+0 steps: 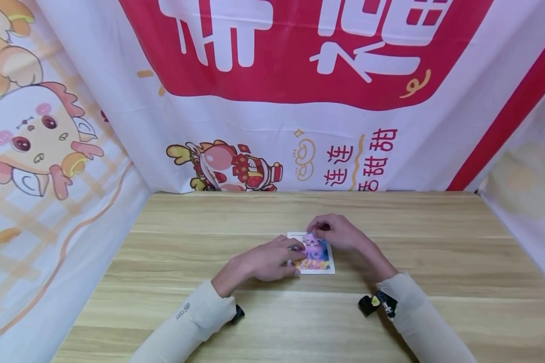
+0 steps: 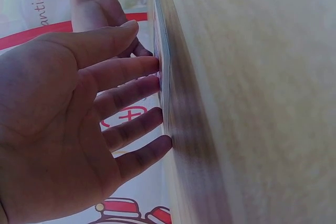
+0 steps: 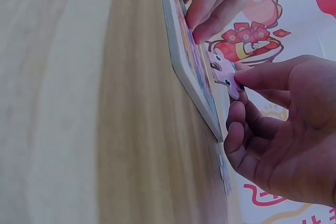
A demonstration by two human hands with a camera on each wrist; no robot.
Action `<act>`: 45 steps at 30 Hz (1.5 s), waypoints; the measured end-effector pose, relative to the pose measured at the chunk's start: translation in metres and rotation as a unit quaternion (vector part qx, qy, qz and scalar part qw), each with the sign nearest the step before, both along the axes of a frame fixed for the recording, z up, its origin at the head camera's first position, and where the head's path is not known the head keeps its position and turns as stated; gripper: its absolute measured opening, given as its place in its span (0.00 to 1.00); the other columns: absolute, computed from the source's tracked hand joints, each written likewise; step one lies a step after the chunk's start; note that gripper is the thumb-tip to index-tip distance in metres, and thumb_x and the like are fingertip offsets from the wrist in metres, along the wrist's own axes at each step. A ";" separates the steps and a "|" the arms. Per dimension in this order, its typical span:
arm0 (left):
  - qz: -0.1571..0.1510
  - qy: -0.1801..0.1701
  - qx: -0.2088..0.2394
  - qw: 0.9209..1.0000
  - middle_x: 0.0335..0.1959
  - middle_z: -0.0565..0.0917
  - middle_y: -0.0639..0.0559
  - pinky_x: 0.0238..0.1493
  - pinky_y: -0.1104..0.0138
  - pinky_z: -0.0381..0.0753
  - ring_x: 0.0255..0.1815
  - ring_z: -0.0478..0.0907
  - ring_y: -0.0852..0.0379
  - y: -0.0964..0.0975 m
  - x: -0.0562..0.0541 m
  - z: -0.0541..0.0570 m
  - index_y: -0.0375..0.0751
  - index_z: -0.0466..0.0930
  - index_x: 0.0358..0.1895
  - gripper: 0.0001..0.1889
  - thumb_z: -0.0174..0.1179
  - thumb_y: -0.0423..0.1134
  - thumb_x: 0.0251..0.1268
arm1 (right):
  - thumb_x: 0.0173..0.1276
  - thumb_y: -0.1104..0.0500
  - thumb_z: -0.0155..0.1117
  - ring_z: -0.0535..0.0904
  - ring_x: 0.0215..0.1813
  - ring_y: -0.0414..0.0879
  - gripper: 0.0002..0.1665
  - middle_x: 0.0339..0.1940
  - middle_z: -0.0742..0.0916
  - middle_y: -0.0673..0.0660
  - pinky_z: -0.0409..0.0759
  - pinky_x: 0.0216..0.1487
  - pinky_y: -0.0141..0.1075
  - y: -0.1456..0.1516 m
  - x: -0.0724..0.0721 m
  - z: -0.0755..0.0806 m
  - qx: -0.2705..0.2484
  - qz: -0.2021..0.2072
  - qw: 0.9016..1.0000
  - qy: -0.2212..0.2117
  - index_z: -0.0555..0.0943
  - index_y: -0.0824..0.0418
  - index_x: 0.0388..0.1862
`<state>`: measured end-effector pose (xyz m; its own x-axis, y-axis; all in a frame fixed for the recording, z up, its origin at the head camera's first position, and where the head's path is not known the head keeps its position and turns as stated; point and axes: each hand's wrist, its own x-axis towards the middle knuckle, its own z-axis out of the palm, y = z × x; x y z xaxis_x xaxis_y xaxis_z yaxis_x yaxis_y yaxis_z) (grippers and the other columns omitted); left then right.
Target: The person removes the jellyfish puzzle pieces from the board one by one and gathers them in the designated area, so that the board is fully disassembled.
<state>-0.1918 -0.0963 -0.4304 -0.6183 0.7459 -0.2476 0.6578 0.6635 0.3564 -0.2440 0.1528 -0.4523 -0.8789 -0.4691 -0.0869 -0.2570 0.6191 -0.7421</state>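
A flat puzzle board [image 1: 321, 270] with a white rim and a colourful picture lies on the table. My right hand [image 1: 340, 232] is at its far right corner and pinches a pink jigsaw piece [image 3: 224, 71] between thumb and fingers. The piece bears a cartoon face and stands tilted up from the board in the right wrist view. My left hand [image 1: 272, 258] rests on the board's left side. Its fingers [image 2: 137, 90] are spread and nearly straight, with their tips on the board's surface and edge. Part of the picture is hidden under the left fingers.
The wooden table [image 1: 186, 282] runs back to a printed cloth [image 1: 263, 111] that hangs behind it. More printed cloth [image 1: 104, 166] hangs at the left side. Beyond the board, some small flat pieces [image 3: 225, 174] lie on the table in the right wrist view.
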 end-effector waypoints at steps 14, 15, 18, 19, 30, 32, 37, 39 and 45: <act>0.001 -0.002 -0.001 1.000 0.83 0.69 0.53 0.84 0.56 0.67 0.83 0.64 0.51 0.001 0.000 0.001 0.50 0.73 0.79 0.28 0.58 0.53 0.83 | 0.79 0.60 0.62 0.83 0.44 0.48 0.11 0.46 0.90 0.55 0.83 0.45 0.38 0.029 0.000 -0.001 -0.003 -0.002 1.000 -0.006 0.88 0.57 0.53; 0.001 -0.002 -0.001 1.000 0.83 0.69 0.53 0.85 0.56 0.67 0.83 0.64 0.51 0.001 0.000 0.001 0.50 0.73 0.79 0.28 0.58 0.53 0.84 | 0.79 0.60 0.62 0.82 0.43 0.48 0.11 0.46 0.90 0.56 0.82 0.44 0.38 0.031 0.000 -0.001 -0.003 -0.003 1.000 -0.007 0.88 0.57 0.53; 0.001 -0.003 -0.002 1.000 0.83 0.69 0.52 0.85 0.56 0.66 0.84 0.64 0.51 0.000 0.001 0.001 0.50 0.73 0.79 0.27 0.57 0.52 0.84 | 0.79 0.60 0.62 0.82 0.42 0.48 0.11 0.45 0.90 0.56 0.82 0.43 0.37 0.038 0.000 0.000 -0.002 -0.005 1.000 -0.005 0.88 0.57 0.53; 0.001 -0.004 -0.002 1.000 0.83 0.69 0.52 0.85 0.56 0.66 0.84 0.64 0.51 0.000 0.001 0.002 0.50 0.73 0.80 0.27 0.57 0.52 0.84 | 0.79 0.60 0.62 0.81 0.43 0.48 0.11 0.46 0.90 0.56 0.82 0.44 0.38 0.040 0.000 0.001 -0.001 -0.006 1.000 -0.003 0.88 0.57 0.53; 0.009 -0.010 0.003 1.000 0.84 0.67 0.54 0.84 0.56 0.67 0.83 0.63 0.52 -0.001 0.001 -0.001 0.52 0.73 0.80 0.27 0.57 0.53 0.84 | 0.79 0.60 0.63 0.83 0.48 0.48 0.11 0.48 0.90 0.56 0.82 0.50 0.37 0.065 0.004 0.003 0.010 -0.030 1.000 -0.002 0.89 0.57 0.53; 0.009 -0.011 0.003 1.000 0.84 0.67 0.55 0.84 0.56 0.67 0.83 0.63 0.52 -0.001 0.000 -0.002 0.52 0.73 0.80 0.27 0.57 0.53 0.84 | 0.79 0.60 0.63 0.83 0.50 0.48 0.11 0.49 0.90 0.57 0.81 0.52 0.38 0.071 0.004 0.003 0.014 -0.032 0.999 -0.002 0.89 0.57 0.53; 0.008 -0.008 0.003 1.000 0.84 0.68 0.55 0.84 0.56 0.67 0.83 0.63 0.52 -0.001 0.000 -0.003 0.52 0.73 0.80 0.27 0.57 0.53 0.84 | 0.80 0.60 0.62 0.82 0.51 0.48 0.11 0.50 0.90 0.57 0.80 0.54 0.39 0.084 0.004 0.002 0.020 -0.032 0.999 -0.001 0.88 0.58 0.54; 0.007 -0.008 0.002 1.000 0.84 0.68 0.55 0.84 0.56 0.67 0.84 0.63 0.52 0.000 0.000 -0.003 0.52 0.73 0.80 0.27 0.57 0.53 0.84 | 0.80 0.61 0.62 0.82 0.51 0.48 0.11 0.49 0.90 0.57 0.79 0.54 0.39 0.089 0.004 0.002 0.019 -0.031 0.999 -0.001 0.88 0.58 0.54; 0.010 -0.015 0.003 1.000 0.84 0.67 0.55 0.85 0.56 0.65 0.85 0.62 0.52 -0.001 0.000 -0.001 0.52 0.72 0.80 0.28 0.57 0.53 0.84 | 0.81 0.61 0.61 0.80 0.50 0.48 0.11 0.48 0.90 0.58 0.78 0.53 0.40 0.096 0.005 0.002 0.018 -0.031 0.999 -0.003 0.88 0.59 0.53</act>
<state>-0.1919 -0.0975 -0.4319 -0.6258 0.7352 -0.2605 0.6337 0.6739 0.3798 -0.2387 0.2491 -0.4502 -0.9052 -0.4109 -0.1086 -0.2129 0.6595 -0.7209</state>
